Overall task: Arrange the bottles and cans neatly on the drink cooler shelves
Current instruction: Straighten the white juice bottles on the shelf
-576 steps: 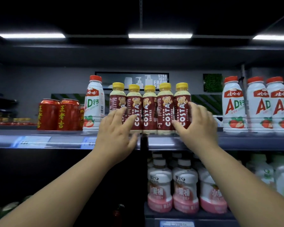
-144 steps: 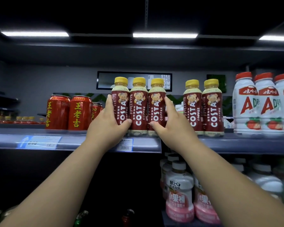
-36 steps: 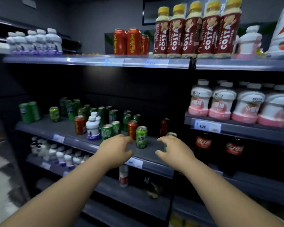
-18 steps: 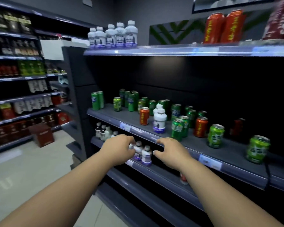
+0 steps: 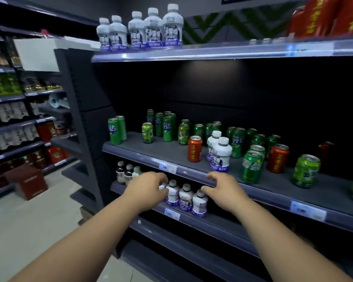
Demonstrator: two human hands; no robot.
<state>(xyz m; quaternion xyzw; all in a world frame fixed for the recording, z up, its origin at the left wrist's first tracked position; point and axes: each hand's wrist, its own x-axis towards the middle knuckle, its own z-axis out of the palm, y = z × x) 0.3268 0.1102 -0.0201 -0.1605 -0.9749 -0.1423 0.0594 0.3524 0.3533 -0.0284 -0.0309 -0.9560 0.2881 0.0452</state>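
Both forearms reach up from the bottom edge toward the middle of the frame, palms down. The left hand (image 5: 146, 188) has its fingers curled, the tips right at a small white bottle in the row of small white bottles (image 5: 185, 197) on the lower shelf (image 5: 222, 222); whether it grips that bottle cannot be told. The right hand (image 5: 222, 189) hangs loosely curled in front of the middle shelf (image 5: 135, 148) edge, holding nothing, its fingertips just beside the rightmost small bottle. On the middle shelf, center right, green cans (image 5: 252, 166), a red can (image 5: 194, 148) and two white bottles (image 5: 220, 155) stand scattered. At upper center, five white bottles (image 5: 153, 29) line the top shelf (image 5: 212, 52).
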